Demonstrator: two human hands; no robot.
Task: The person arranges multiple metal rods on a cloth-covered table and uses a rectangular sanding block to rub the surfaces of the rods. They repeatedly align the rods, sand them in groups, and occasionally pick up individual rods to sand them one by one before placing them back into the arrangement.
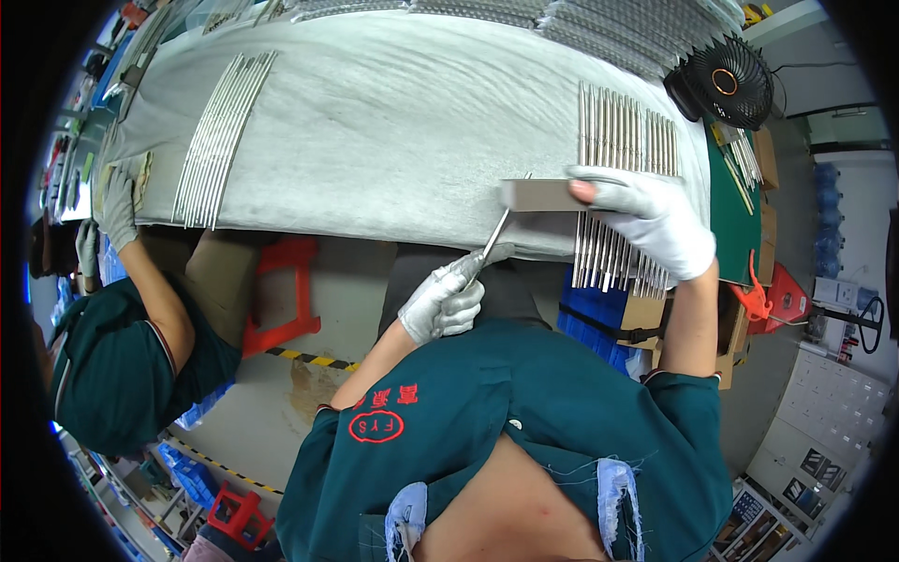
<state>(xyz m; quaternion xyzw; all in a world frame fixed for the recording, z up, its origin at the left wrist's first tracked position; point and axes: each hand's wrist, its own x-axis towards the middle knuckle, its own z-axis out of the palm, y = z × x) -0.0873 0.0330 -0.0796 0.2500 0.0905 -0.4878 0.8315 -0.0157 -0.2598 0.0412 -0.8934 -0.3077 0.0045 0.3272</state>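
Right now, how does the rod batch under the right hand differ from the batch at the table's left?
The right rod batch overhangs the table edge, a flat metal bar pressed across it by the right hand. The left rod batch lies fully on the table, slanted, untouched. Both are silvery rods in side-by-side rows.

I see everything through one wide fisheye view worn on my head, looking steeply down past my chest at the grey tabletop (393,122), which lies close and fills the upper half. Its straight edges bow toward the dark round rim. My forearms enter from below the tabletop. A black fan (723,82) sits at the tabletop's right end, another person (122,356) at its left.
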